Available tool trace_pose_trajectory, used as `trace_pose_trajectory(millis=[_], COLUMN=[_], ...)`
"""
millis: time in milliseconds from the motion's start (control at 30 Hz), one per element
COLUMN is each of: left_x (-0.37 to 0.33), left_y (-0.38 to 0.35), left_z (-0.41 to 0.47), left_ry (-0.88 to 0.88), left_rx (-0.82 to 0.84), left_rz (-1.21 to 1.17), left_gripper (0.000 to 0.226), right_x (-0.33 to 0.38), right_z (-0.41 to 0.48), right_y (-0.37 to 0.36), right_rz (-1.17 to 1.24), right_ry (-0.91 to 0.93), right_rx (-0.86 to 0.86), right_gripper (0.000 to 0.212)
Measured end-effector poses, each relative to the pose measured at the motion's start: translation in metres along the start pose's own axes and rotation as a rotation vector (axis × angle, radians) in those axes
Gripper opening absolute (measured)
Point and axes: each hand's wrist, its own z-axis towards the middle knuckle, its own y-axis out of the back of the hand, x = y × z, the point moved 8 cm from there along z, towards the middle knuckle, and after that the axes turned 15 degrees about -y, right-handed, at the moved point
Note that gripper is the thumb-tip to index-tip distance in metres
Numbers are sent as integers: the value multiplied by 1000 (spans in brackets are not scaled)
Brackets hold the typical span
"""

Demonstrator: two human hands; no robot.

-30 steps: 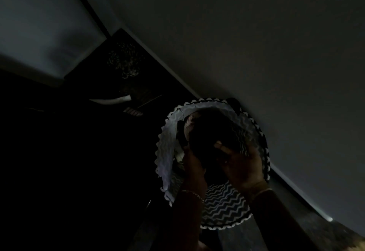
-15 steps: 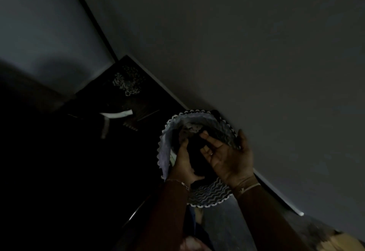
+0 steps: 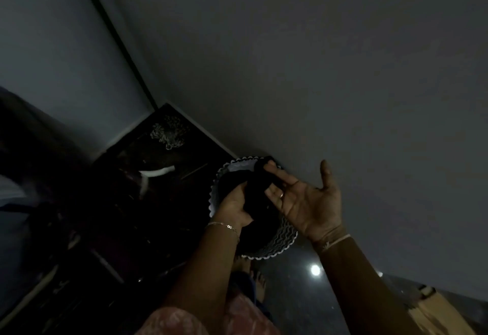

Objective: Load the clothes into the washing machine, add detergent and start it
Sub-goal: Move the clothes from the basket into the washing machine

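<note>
light: very dim, detail is poor in the left half of the view.

cloth [image 3: 257, 192]: one dark piece, bunched, held up over the mouth of the basket [image 3: 280, 239]. its lower end hangs down inside the basket. colour and type of garment cannot be told.

left hand [image 3: 233, 206]: back of hand toward the camera, fingers curled tight round the near part of the cloth, gripping it. thin bracelet [image 3: 224, 226] on the wrist.

right hand [image 3: 306, 202]: palm up, fingers straight and spread, thumb held out away from the cloth. not gripping. the fingertips [image 3: 274, 169] lie against the far side of the cloth. ring [image 3: 282, 195] on one finger, pale thread [image 3: 335, 241] round the wrist.

basket: round, zigzag pattern on the wall, scalloped pale rim. it stands on the floor [image 3: 290, 295] against the grey wall [image 3: 343, 70], just beside a dark low surface [image 3: 137, 176] to its left. whether more clothes lie under the held piece cannot be told.

other: a bare foot [image 3: 260, 284] near the basket on the person's side. a bright round spot of light [image 3: 315, 270] on the floor near the basket. a pale curved strip [image 3: 158, 172] and a pale crumpled bundle [image 3: 169, 134] on the dark surface, well apart from the hands.
</note>
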Motion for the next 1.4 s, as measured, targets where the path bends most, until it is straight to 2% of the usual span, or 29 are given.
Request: trace_pose_trajectory(millis=[100, 167, 267, 333, 400, 500, 600, 700, 767, 833, 900, 1000, 1067, 1133, 1200, 1267, 1300, 1400], left_x=[-23, -37, -73, -97, -115, -140, -163, -187, -203, -220, -238, -264, -280, -293, -304, -314, -318, -329], left_y=[3, 7, -1, -11, -23, -46, -64, -76, -86, -99, -113, -132, -144, -155, -162, -162, -161, -146], left_z=[-24, -37, -65, -84, -100, -131, -156, -177, -192, -210, -227, -258, -281, -302, -317, -327, -330, -331], left_ry=[-44, -57, -129, -202, -267, -387, -529, -658, -748, -839, -934, -1079, -1167, -1228, -1276, -1304, -1313, -1282], left_rx=[-56, -79, -38, 6, 59, 157, 226, 257, 276, 288, 310, 346, 366, 399, 418, 410, 405, 368], left_rz=[164, 239, 387, 499, 610, 729, 804, 849, 866, 884, 881, 780, 722, 699, 686, 658, 642, 597], left_gripper=[25, 27, 14, 17, 29, 23, 30, 42, 33, 24, 20, 16, 25, 33, 33, 34, 33, 22], right_x=[10, 17, 23, 24, 23, 20, 29, 43, 53, 58, 64, 70, 64, 59, 55, 52, 52, 55], right_z=[-13, -22, -36, -40, -41, -44, -45, -48, -51, -57, -58, -56, -66, -62, -56, -55, -53, -54], right_y=[0, -1, -7, -9, -16, -50, -68, -92, -112, -134, -151, -157, -175, -186, -196, -213, -219, -231], right_rz=[-42, -62, -84, -78, -164, -416, -600, -791, -948, -1093, -1220, -1310, -1214, -959, -795, -771, -757, -584], right_ry=[51, 90, 132, 146, 157, 218, 313, 453, 532, 602, 653, 616, 622, 586, 513, 463, 439, 440], right_rx=[-92, -137, -160, -237, -291, -317, -418, -458, -506, -587, -667, -839, -742, -511, -350, -278, -260, -214], right_gripper=[81, 64, 47, 26, 36, 59, 60, 74, 82, 103, 135, 155, 157, 134, 94, 54, 44, 40])
